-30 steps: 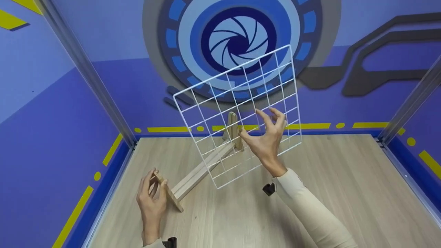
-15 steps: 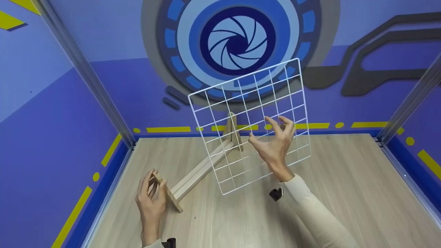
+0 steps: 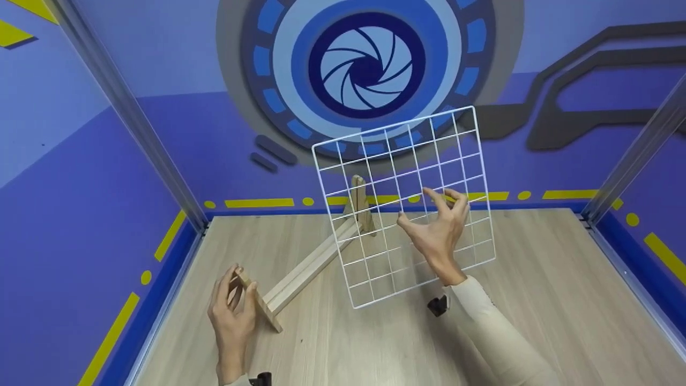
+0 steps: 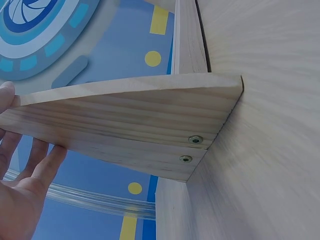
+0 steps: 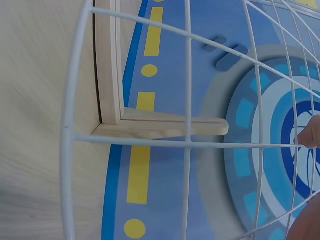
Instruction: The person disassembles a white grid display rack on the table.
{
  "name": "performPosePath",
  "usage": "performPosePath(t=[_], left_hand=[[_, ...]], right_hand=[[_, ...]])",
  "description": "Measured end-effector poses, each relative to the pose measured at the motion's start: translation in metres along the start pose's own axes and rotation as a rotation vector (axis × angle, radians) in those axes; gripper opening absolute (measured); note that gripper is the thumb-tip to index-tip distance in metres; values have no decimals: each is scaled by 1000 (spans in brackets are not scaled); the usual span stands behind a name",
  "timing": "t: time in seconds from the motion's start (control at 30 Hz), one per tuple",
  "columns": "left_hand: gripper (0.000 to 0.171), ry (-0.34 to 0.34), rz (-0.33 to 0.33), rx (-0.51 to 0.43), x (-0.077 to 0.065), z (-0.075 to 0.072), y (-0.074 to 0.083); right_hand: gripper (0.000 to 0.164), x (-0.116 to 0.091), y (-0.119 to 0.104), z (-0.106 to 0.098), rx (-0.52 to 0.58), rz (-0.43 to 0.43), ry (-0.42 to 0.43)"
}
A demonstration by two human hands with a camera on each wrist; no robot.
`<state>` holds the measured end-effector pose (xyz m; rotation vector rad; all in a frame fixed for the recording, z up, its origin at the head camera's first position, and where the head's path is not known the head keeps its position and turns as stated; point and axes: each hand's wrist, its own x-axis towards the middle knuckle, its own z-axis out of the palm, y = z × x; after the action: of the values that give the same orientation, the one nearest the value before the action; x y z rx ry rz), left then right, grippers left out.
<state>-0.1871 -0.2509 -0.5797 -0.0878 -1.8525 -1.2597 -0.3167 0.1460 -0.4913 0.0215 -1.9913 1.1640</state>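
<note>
Gripping a wire grid (image 3: 396,176), the right hand (image 3: 440,229) is half curled.

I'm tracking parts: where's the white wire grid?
In the head view, the white wire grid is just right of centre in the right hand, the far end of the wooden stand showing through its left side.

Right wrist view: the white grid (image 5: 188,145) runs off 3 edges, the right hand (image 3: 439,230) cut to scraps! Left wrist view: the left edge crops the left hand (image 3: 230,316). Head view: the white grid partly screens the wooden stand (image 3: 311,267).
</note>
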Motion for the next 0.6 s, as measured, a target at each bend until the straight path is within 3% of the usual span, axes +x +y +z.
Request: performPosePath(t=[0.27, 0.6], left_hand=[[61, 12, 22, 9, 0, 1, 2], [62, -19, -2, 12, 0, -4, 3]], right_hand=[[62, -1, 13, -8, -41, 29, 0], [60, 0, 26, -17, -55, 43, 9]])
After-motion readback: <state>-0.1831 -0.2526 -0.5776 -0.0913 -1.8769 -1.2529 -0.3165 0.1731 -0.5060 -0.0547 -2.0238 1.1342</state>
